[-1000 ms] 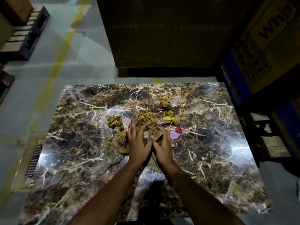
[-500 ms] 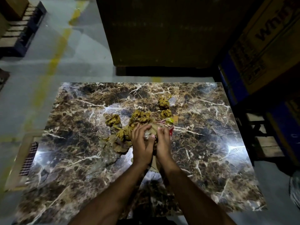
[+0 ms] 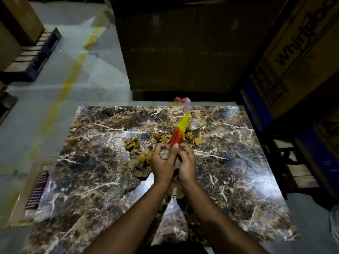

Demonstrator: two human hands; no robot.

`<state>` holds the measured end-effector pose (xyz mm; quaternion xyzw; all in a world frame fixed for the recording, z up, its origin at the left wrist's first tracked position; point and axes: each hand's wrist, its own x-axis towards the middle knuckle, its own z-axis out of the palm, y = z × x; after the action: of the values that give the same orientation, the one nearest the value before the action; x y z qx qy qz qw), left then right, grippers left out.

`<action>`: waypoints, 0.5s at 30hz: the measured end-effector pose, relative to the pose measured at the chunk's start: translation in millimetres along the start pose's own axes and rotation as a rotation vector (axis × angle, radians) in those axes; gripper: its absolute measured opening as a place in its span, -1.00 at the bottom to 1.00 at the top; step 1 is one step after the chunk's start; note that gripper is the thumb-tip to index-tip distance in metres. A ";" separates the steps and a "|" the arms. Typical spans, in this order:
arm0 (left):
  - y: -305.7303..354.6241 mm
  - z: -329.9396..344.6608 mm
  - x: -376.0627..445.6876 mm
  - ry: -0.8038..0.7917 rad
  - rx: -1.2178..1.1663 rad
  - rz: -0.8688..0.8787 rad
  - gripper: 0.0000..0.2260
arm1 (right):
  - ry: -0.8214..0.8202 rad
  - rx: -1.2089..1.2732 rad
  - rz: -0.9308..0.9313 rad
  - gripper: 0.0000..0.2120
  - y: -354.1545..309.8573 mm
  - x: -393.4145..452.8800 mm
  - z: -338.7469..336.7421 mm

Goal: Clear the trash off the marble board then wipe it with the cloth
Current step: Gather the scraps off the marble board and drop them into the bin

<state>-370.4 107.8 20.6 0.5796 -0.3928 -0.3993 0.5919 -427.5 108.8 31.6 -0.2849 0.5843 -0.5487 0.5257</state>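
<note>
Between the two raised hands, just past the middle of the marble board, a small bundle of trash is being gathered. The left hand is curled round a wad of clear crinkled plastic, and its fingers are closed on it. The right hand is cupped against the left with curled fingers; what exactly is held in it cannot be told, though the foot of a colourful strip appears to be pinched where the two hands meet. That strip runs up toward one o'clock, red at the base, yellow-green in the middle, pink and blurred at the tip above the board's far edge.

Outward from the hands, crumpled brown paper lies on the board at nine and ten o'clock, and more brown wads lie at twelve and one o'clock, with a small cardboard scrap beside them. A checked cloth lies off the board's left edge, at about eight o'clock; wiping has not been begun.

Most of the trash is judged to be on the board yet. The strip is long and loosely held, so it could slip free or drag light wads off onto the floor. With both hands partly filled, further pieces may be dropped if too much is scooped at once.
</note>
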 end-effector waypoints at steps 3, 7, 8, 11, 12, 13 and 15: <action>14.9 0.5 2.3 0.006 -0.050 -0.060 -0.62 | 0.008 -0.012 -0.037 -0.61 4.2 -3.7 1.3; 23.1 3.8 4.6 0.041 -0.073 -0.101 -0.80 | 0.042 0.111 -0.051 -0.64 -12.9 -7.8 4.9; 24.3 4.8 5.1 0.060 -0.091 -0.106 -0.83 | 0.036 0.111 -0.074 -0.77 -13.9 -6.5 6.2; 30.2 3.4 7.0 0.088 -0.115 -0.037 -0.97 | 0.019 0.108 -0.093 -0.82 -22.2 -6.0 11.1; 32.9 2.2 7.5 0.079 -0.117 -0.004 -0.94 | 0.030 0.114 -0.091 -0.76 -23.9 -4.9 10.9; 35.8 0.9 7.6 0.059 -0.119 0.018 -0.84 | 0.029 0.135 -0.111 -0.70 -26.1 -4.5 9.9; 38.0 -0.8 9.6 0.013 -0.149 0.034 -0.72 | -0.030 0.173 -0.181 -0.47 -29.5 -3.5 8.5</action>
<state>-365.4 99.5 58.6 0.5300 -0.3678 -0.4136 0.6425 -425.8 102.1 61.8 -0.2983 0.4988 -0.6379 0.5053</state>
